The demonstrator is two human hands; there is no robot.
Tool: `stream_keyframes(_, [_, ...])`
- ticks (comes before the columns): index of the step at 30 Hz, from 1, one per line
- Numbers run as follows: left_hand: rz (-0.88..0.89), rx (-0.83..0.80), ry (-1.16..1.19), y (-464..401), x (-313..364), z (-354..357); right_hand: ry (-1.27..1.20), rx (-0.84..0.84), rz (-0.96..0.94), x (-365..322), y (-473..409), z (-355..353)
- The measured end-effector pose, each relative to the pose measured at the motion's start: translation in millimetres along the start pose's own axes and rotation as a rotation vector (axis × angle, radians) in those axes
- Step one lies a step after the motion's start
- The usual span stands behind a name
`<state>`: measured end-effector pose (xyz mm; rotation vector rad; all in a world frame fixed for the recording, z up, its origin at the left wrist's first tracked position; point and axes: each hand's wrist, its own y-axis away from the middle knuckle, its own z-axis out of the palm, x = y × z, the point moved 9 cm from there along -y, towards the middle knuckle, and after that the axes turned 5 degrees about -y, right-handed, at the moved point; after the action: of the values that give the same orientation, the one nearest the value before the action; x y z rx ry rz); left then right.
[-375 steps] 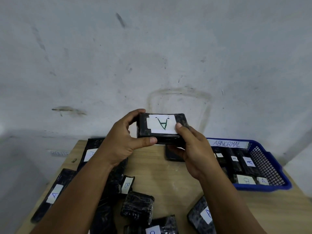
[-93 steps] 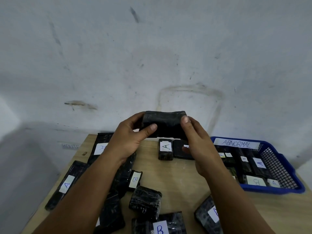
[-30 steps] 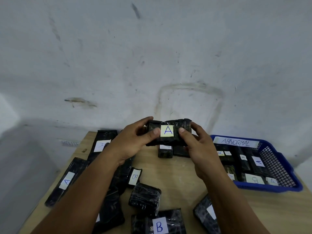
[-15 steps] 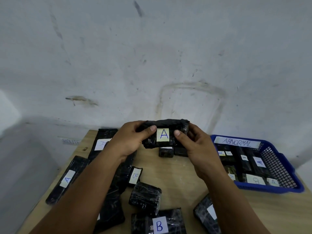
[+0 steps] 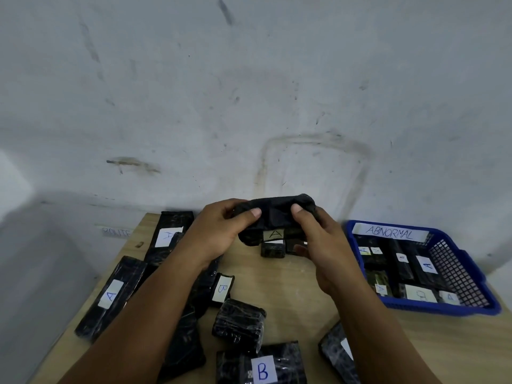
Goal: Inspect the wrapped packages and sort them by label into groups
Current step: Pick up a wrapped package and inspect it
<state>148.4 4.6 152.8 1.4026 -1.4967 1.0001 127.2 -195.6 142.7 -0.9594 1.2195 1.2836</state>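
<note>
Head view is showing a wooden table [image 5: 291,286] meeting a scuffed wall [image 5: 249,92]; at 12 o'clock, left hand [image 5: 216,234] and right hand [image 5: 321,242] are gripping the package [image 5: 273,217], seemingly tipping it away, the A label [image 5: 274,234] now lower than 0.5 s ago.

— What's held up over the counter [image 5: 279,284]?
— A black wrapped package [image 5: 274,217], label A facing down-front, left hand [image 5: 219,234] and right hand [image 5: 321,245] gripping its ends.
— And right?
— A blue basket [image 5: 465,275] marked ABNORMAL, holding labelled packages.

Wall label [image 5: 115,233] faint, perhaps "ROUTE"
</note>
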Motion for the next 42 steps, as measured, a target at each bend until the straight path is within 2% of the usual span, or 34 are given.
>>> stream_keyframes(3, [-0.012,-0.006,0.050,0.4,-3.5,-0.2,0.022,-0.001,-0.045,-5.6,1.9,-0.1])
stream_keyframes(6, [0.038,-0.018,-0.009,1.1,-1.4,0.6,0.030,0.009,-0.090,-9.8,1.7,-1.8])
stream_keyframes(10, [0.083,0.085,-0.042,1.3,4.7,-3.6,0.046,0.002,-0.061,-6.8,2.3,-0.8])
stream_keyframes(14, [0.047,0.211,0.002,-1.1,-2.3,-13.4,-0.090,-0.067,-0.032,-4.7,4.0,3.8])
stream_keyframes(16, [0.036,0.185,0.025,-0.9,-2.3,-11.0,-0.081,-0.077,-0.087,-11.3,6.6,6.3])
stream_keyframes(20, [0.048,-0.038,0.113,6.4,12.9,10.7,-0.032,-0.096,-0.182,-18.0,12.0,11.3])
stream_keyframes(22, [0.054,-0.096,0.126,9.4,18.2,16.9,-0.009,-0.093,-0.207,-18.3,13.3,13.0])
stream_keyframes(29, [0.096,-0.088,0.178,15.3,25.3,15.7,0.027,-0.052,-0.239,-14.0,16.3,15.9])
stream_keyframes(35, [0.146,-0.001,0.195,12.3,22.6,5.0,0.035,-0.082,-0.237,-16.1,20.1,19.0])
stream_keyframes(37, [0.162,0.024,0.172,11.5,21.2,0.8,0.018,-0.100,-0.165,-13.2,19.5,19.9])
stream_keyframes(40, [0.261,0.014,0.085,11.8,23.7,-0.5,-0.018,-0.094,0.165,12.8,13.9,14.1])
stream_keyframes(42, [0.349,-0.026,0.037,13.1,26.4,2.0,-0.095,-0.154,0.336,26.6,16.2,16.5])
